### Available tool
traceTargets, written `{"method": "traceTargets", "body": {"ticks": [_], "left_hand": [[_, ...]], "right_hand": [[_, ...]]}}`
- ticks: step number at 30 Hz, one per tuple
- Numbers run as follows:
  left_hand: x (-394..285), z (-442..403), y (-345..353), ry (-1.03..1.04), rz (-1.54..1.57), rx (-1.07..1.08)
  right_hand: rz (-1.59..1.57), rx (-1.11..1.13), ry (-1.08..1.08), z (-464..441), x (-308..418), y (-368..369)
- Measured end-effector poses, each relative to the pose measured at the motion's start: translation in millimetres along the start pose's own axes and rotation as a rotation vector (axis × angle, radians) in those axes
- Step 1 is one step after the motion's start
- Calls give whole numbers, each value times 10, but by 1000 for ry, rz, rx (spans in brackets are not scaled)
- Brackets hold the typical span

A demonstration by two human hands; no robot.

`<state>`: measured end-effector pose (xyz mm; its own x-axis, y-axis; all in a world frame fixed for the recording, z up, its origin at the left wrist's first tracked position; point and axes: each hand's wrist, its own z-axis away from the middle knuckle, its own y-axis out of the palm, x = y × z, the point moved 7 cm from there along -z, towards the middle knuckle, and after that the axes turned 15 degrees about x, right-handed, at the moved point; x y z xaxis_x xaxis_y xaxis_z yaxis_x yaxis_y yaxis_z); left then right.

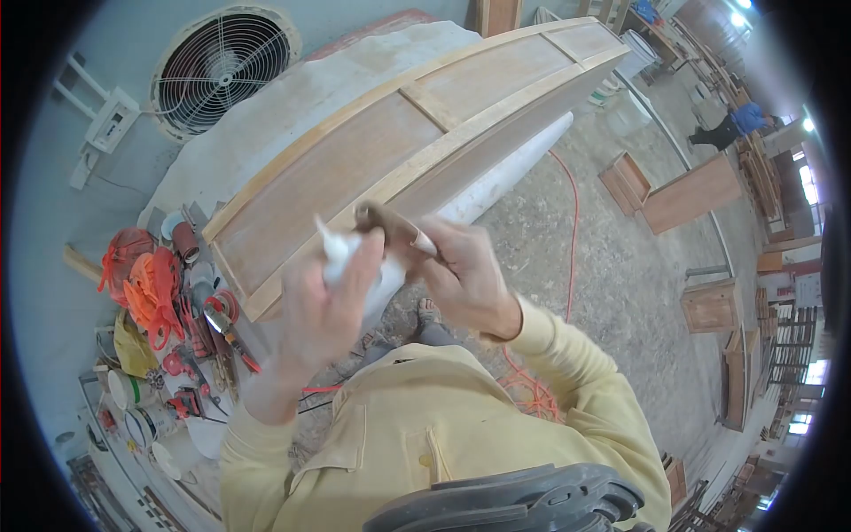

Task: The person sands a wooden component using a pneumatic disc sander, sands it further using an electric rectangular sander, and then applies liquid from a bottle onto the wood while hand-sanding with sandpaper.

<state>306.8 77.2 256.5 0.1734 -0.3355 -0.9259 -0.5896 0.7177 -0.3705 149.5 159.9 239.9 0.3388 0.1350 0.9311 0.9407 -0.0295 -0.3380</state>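
My left hand (pixel 321 306), blurred by motion, is closed round a white squeeze bottle (pixel 339 252) with a narrow pointed nozzle, which points up and to the left. Close beside it, my right hand (pixel 465 273) pinches a curled brown sheet (pixel 388 222) that looks like sandpaper. The sheet's near end is hidden by my fingers. Both hands are raised in front of my chest, over the near edge of a long wooden panelled piece (pixel 332 168). Its frame is pale wood, with recessed panels between crosspieces.
Left of the piece lie orange bags (pixel 152 288), a paint brush (pixel 222 324) and several tubs and tools. A wall fan (pixel 226 75) is behind. A red hose (pixel 574 222) runs over the floor at right, near wooden boxes (pixel 625 183). A person (pixel 740 124) is far right.
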Motion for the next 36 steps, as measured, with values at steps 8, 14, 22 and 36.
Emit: {"method": "traceTargets", "body": {"ticks": [8, 14, 22, 36], "left_hand": [[-128, -1259, -1, 37, 127, 36], [632, -1176, -417, -114, -5, -5], [758, -245, -1474, -70, -86, -339], [971, 877, -2040, -23, -82, -634]], "right_hand": [[1241, -322, -494, -330, -242, -628], [978, -85, -496, -486, -944, -250], [764, 222, -521, -574, -443, 1209], [995, 95, -384, -642, -605, 1161]]}}
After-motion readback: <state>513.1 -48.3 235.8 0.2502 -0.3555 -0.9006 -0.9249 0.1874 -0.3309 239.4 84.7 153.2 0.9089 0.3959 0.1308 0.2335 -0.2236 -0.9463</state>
